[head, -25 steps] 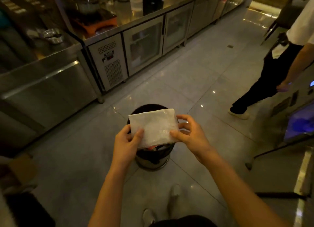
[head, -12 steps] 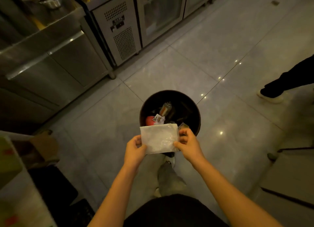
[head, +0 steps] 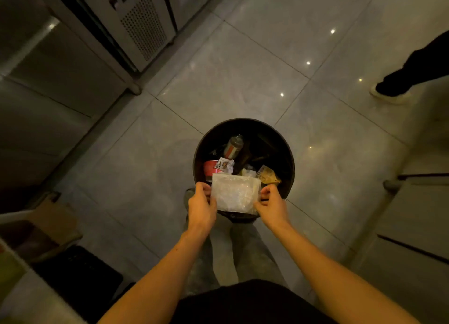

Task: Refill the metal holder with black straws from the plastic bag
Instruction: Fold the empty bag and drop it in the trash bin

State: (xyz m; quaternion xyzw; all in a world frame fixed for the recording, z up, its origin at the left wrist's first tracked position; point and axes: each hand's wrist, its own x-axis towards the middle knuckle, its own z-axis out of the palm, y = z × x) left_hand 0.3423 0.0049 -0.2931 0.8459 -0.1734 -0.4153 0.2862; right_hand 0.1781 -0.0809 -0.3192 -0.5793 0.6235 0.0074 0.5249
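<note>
A clear, crinkled plastic bag hangs flat between my two hands, right over the near rim of a round dark bin on the floor. My left hand pinches the bag's left edge and my right hand pinches its right edge. No black straws show inside the bag. The metal holder is out of view. The bin holds rubbish: a bottle, a red cup, wrappers.
A steel under-counter fridge and cabinet fronts line the upper left. Another person's dark leg and shoe stand at the right edge. A cardboard box and a black mat lie at lower left. Steel furniture runs along the right.
My head has tilted down and I have stepped closer, so the bin now lies directly below me. The bag has come lower, down over the bin's near rim, still held by both hands.
</note>
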